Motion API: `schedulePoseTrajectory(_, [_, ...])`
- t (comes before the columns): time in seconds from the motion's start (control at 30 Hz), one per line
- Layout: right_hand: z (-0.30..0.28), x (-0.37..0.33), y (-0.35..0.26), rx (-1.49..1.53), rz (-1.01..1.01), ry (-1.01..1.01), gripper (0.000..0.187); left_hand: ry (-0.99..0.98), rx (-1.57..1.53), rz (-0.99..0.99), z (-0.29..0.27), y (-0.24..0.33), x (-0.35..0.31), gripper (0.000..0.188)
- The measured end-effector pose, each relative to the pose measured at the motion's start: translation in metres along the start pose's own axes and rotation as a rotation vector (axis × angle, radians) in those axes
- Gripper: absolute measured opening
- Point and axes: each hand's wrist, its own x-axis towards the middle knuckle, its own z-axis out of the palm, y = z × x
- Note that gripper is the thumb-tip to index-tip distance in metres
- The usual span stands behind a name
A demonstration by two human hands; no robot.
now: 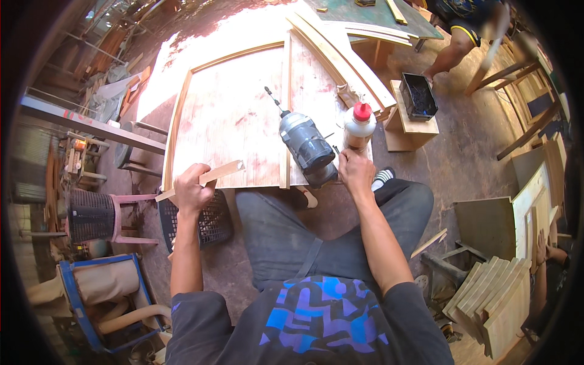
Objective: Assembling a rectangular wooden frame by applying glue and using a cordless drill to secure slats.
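My left hand [194,187] is closed around a thin wooden strip [224,173], which slants up to the right over the near left part of a wooden panel [237,121]. My right hand [356,171] is at the panel's near right edge, its fingers closed on the lower part of a white glue bottle [359,129] with a red cap; the bottle's base is hidden by the hand. Between my hands a grey and black cordless drill [307,145] lies on the panel, its bit pointing away and left. Narrow wooden battens [286,103] frame the panel and cross it.
A black basket [214,220] stands below my left hand. To the right, a black box [418,97] of small dark pieces rests on a wooden stand. Stacked boards [491,298] lie lower right, near another person's hand [541,246]. Another person's leg [453,58] shows at upper right.
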Motion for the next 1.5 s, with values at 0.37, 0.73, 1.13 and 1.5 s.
schedulePoseTrajectory(0.37, [0.003, -0.009, 0.000, 0.003, -0.136, 0.107, 0.010, 0.010, -0.023, -0.042, 0.008, -0.010, -0.019, 0.012])
schedulePoseTrajectory(0.73, [-0.159, 0.041, -0.062, 0.952, -0.094, 0.023, 0.026, -0.034, -0.074, -0.087, -0.012, -0.010, -0.030, 0.011])
schedulePoseTrajectory(1.13, [-0.054, 0.204, -0.190, 0.896, 0.129, -0.656, 0.029, -0.096, -0.067, -0.096, -0.019, -0.009, -0.058, 0.011])
schedulePoseTrajectory(1.5, [-0.026, 0.208, -0.197, 0.885, 0.168, -0.866, 0.022, -0.080, -0.047, -0.178, -0.033, -0.034, -0.094, 0.019])
